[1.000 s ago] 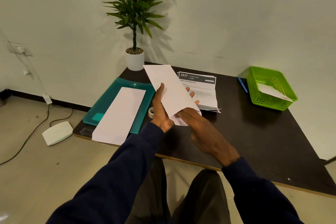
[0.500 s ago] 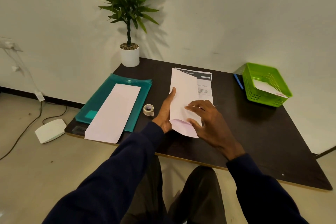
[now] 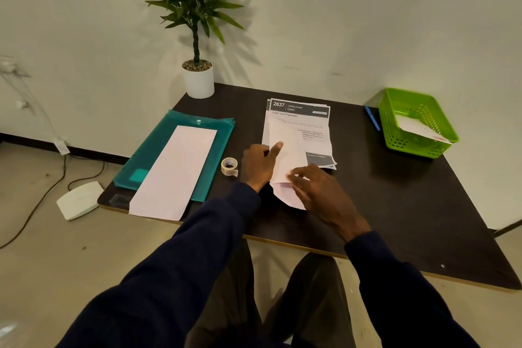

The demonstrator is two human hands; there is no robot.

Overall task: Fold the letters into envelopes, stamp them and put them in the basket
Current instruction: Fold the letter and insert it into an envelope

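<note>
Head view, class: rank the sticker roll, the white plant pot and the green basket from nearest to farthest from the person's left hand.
1. Sticker roll: just left of the left hand, which holds the envelope.
2. White plant pot: far left corner of the table.
3. Green basket: far right edge, beyond the printed sheets.

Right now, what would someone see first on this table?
The left hand grips and the right hand presses an envelope lying on the letters mid-table. A bright green basket sits at the far right corner, and a tall plant at the far left.
</note>
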